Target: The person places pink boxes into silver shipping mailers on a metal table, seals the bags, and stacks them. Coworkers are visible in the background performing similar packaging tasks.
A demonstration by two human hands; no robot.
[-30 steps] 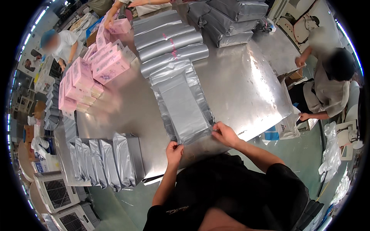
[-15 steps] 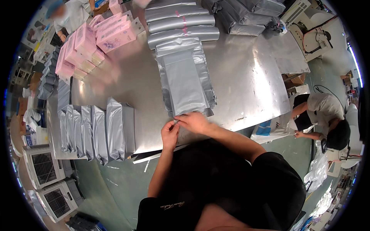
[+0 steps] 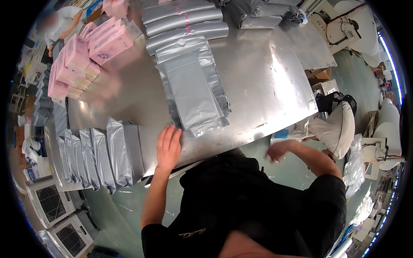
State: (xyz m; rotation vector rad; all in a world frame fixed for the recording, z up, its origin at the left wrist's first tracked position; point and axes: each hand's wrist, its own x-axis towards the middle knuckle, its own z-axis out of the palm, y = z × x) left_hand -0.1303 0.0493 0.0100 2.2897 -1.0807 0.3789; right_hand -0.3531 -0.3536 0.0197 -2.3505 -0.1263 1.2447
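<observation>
A flat stack of grey plastic mailing bags lies at the middle of the metal table, its near end by the table's front edge. My left hand rests with fingers stretched out on the table beside the stack's near left corner, holding nothing. Off to the right, past the table's edge, my right hand hangs above the floor, apart from the bags. Motion blurs its fingers, so whether it holds anything is unclear.
Several filled grey bags stand in a row at the table's left. Pink boxes are stacked farther back. Rolled grey bags lie behind the flat stack, and more grey packages sit at the far right. A co-worker bends down beyond the right edge.
My hands have parted from the near end of the bag stack. The left now lies flat beside it; the right has swung out to the right. The co-worker at right has bent lower.
</observation>
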